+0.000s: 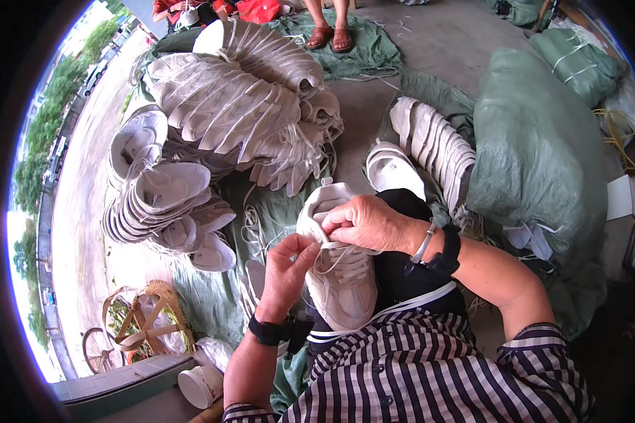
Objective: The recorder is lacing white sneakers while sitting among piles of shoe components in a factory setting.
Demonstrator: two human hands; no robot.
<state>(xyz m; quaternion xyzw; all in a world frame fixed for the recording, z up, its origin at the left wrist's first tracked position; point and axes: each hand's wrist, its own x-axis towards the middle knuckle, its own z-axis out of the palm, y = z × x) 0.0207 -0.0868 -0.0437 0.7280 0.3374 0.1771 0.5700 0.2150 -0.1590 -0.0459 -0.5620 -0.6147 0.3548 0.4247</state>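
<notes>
While the head view looks down, a white shoe (337, 261) lies on the person's lap, toe pointing away, over the dark trousers. The left hand (287, 271) is just beside the shoe's left side; its fingers are pressed together and pinch a white lace (329, 259) near the eyelets. The right hand (368, 223) rests on top of the shoe near the tongue, fingers curled and closed on the same lace — both hands touch the shoe. Each wrist has a black band, and the right one also a thin bracelet (423, 244).

On the ground in front, a big pile of white shoes (226, 106) lies on green cloth, with a smaller stack (159, 204) to its left. A row of shoes (434, 144) leans against a large green sack (536, 155) on the right. At the top edge, another person's 2 feet in brown sandals (330, 37) stand on the cloth. A paper cup (200, 385) sits at lower left.
</notes>
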